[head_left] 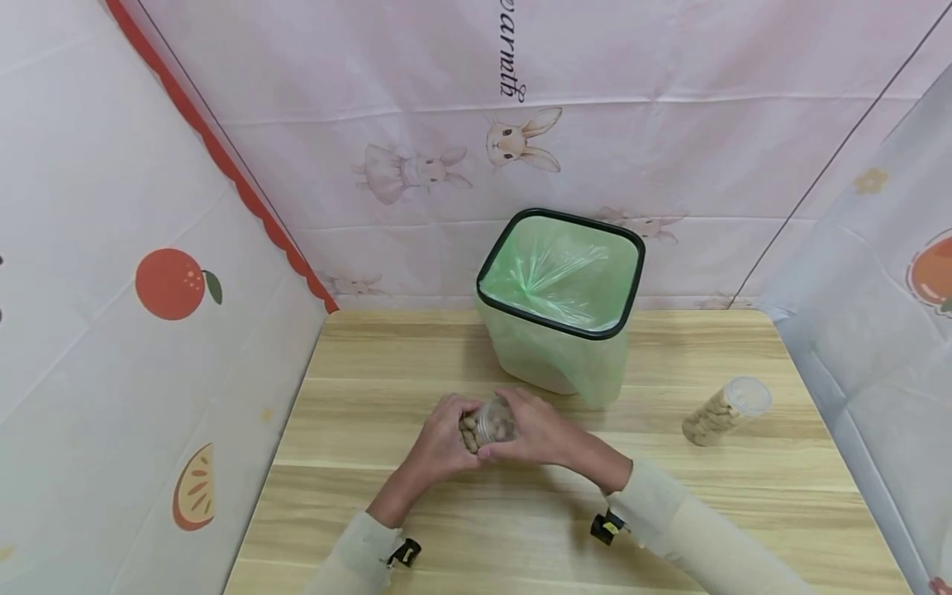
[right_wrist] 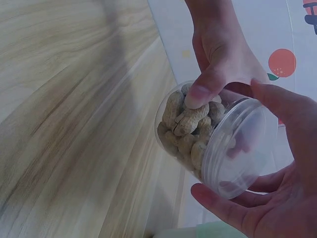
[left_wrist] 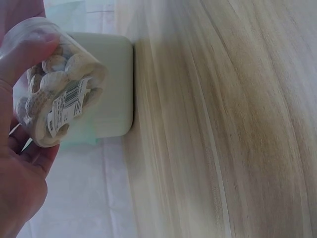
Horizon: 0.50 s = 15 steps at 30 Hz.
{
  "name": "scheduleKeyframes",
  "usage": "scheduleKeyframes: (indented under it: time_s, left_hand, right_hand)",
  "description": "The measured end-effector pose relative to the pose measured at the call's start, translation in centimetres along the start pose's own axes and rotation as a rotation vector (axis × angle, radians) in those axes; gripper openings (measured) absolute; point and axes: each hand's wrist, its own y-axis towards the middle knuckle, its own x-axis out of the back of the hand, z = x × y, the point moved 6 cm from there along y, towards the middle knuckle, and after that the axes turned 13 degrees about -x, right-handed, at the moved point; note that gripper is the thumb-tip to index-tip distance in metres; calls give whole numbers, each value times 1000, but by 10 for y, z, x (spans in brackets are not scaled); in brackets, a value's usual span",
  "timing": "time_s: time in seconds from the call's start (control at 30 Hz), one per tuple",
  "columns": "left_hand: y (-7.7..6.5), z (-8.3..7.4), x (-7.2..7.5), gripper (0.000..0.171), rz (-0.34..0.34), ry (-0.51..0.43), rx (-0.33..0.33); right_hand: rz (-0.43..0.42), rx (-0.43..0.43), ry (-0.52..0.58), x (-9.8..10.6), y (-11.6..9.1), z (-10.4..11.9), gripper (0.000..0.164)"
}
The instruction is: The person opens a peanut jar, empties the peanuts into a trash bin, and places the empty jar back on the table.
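Note:
A clear plastic jar of unshelled peanuts (right_wrist: 185,134) is held tilted between both hands above the table. My left hand (head_left: 440,442) grips the jar's body, its thumb lying along the wall in the left wrist view. A barcode label (left_wrist: 69,105) shows on the jar's bottom. My right hand (head_left: 539,428) holds the clear lid (right_wrist: 225,163) by its rim, thumb on one side and fingers on the other. The lid sits at the jar's mouth; whether it is loosened I cannot tell.
Behind the hands stands a pale bin (head_left: 513,351) with a black rim, lined with a green bag. To the right, a second clear jar of peanuts (head_left: 717,417) stands on the wooden table (head_left: 357,347). Printed cloths hang around the back and sides.

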Motion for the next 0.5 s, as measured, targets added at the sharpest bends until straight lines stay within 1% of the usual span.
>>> scheduleKeyframes:
  time_s: [0.1, 0.2, 0.4, 0.5]
  left_hand:
    - [0, -3, 0, 80, -7, 26, -15]
    - [1, -6, 2, 78, -9, 36, -30]
    - [2, -6, 2, 79, 7, 16, -35]
    - [2, -6, 3, 81, 9, 4, -39]
  right_hand:
    - [0, -15, 10, 0, 1, -1, 100]
    - [-8, -5, 9, 0, 0, 0, 97]
    - [-51, 85, -45, 3, -3, 5, 94]
    - [-60, 115, -71, 4, -5, 6, 94]
